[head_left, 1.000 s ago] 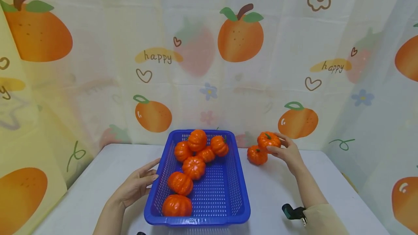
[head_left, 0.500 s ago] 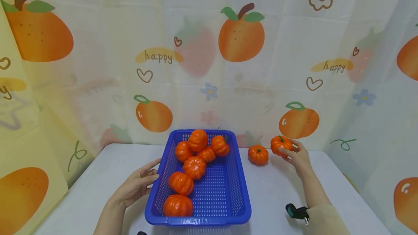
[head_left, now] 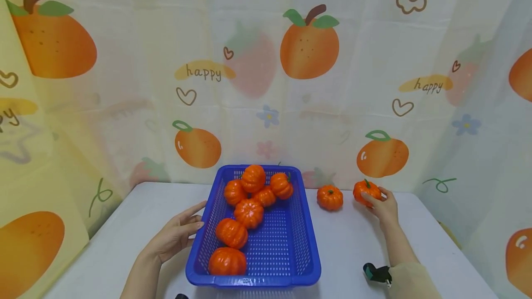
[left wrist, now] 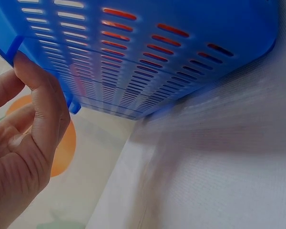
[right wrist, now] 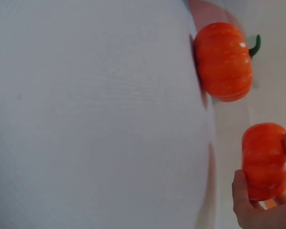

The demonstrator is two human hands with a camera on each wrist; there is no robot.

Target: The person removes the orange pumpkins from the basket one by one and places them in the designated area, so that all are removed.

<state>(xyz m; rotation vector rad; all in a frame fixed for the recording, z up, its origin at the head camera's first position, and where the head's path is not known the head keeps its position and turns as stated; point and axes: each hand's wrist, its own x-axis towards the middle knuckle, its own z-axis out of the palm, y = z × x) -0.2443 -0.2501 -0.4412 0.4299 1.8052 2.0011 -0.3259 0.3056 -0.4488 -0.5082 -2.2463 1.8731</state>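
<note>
My right hand [head_left: 384, 206] grips a small orange pumpkin [head_left: 366, 192] with a green stem, thumb on its near side. In the right wrist view the held pumpkin [right wrist: 262, 162] stands a little off the white tabletop. A second pumpkin [head_left: 330, 198] sits on the table to its left. My left hand [head_left: 176, 235] is at the left side of a blue plastic basket [head_left: 314, 262], relaxed fingers against the rim. The left wrist view shows a fingertip right at the rim of the basket [left wrist: 148, 81]. Inside lie several orange pumpkins [head_left: 249, 213], mostly along the left and back.
A white table [head_left: 345, 239] carries everything, backed by a fruit-print curtain [head_left: 266, 86] at its far edge. A black device [head_left: 376, 272] sits by the right sleeve [head_left: 413, 280].
My right hand has carried its pumpkin to the right and down, away from the pumpkin it was over. The left hand and the basket hold their places.
</note>
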